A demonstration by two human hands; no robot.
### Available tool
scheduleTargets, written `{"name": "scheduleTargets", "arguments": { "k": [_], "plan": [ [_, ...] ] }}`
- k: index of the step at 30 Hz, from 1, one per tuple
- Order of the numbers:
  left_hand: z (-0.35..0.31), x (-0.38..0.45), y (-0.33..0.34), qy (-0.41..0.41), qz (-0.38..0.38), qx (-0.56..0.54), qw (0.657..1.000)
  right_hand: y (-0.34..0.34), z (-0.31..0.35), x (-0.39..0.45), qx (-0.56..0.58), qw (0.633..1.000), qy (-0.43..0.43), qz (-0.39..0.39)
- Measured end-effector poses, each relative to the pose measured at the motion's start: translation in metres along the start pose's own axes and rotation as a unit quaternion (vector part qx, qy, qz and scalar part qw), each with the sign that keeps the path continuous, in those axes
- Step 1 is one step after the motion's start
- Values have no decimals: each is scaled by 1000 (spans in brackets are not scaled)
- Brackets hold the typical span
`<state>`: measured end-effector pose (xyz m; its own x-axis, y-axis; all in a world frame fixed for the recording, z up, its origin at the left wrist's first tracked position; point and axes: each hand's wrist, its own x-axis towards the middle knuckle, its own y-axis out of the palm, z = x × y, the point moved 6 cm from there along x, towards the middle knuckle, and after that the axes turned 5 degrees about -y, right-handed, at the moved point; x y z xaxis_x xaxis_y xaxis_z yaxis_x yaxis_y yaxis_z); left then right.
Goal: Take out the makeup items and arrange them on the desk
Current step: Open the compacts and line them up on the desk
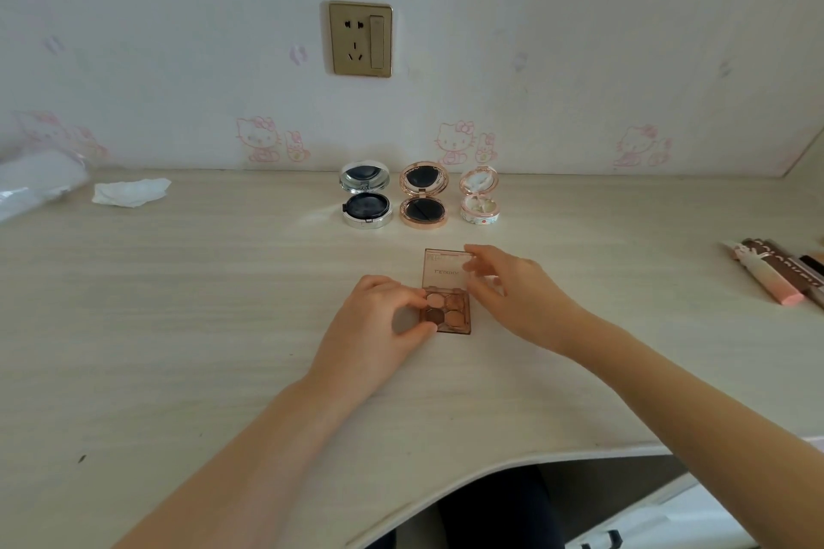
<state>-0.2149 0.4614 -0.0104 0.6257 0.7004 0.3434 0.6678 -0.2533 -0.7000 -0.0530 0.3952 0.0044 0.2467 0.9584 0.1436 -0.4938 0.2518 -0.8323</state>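
**A:** ok so where's your eyeshadow palette [447, 305] sitting right now?

**B:** Middle of the desk [223, 303], in front of the row of three open compacts [419, 197] along the wall. Your left hand [379, 325] is right on it: thumb and fingers curled in, pinching the left edge of the pan half. Your right hand [508, 285] is at the clear lid [447, 267], fingers loosely spread, fingertips on its far right corner.

**A:** which way does it run?

**B:** Opened up, its long axis goes straight away from you: pans near, lid far, hinge across the middle. It points at the rose-gold compact [422, 196]. Both hands touch it, so neither's really "nearer", but the left one anchors the base.

**A:** so what does the next move hinge on?

**B:** My guess is the lid. It's past your left fingers, under your right ones, so that hand decides how it sits.
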Motion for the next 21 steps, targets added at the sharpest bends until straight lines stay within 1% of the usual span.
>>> {"name": "scheduleTargets", "arguments": {
  "k": [3,5,9,14,17,21],
  "plan": [
    [-1,-1,0,4,-4,-10,1000,5,-9,-23,-2,998,29,-49],
    [-1,-2,0,4,-5,-9,1000,9,-7,-35,-28,997,22,-63],
    [-1,-2,0,2,-12,8,1000,23,3,-47,-82,996,-13,-37],
    [6,-4,-2,-59,-28,18,998,29,8,-44,-105,994,-16,-39],
    [9,-1,-2,-72,-24,10,997,31,12,-35,-114,993,-17,-37],
    [18,9,-8,-105,-44,-3,994,33,21,-16,-118,992,-31,-40]
  ]
}}
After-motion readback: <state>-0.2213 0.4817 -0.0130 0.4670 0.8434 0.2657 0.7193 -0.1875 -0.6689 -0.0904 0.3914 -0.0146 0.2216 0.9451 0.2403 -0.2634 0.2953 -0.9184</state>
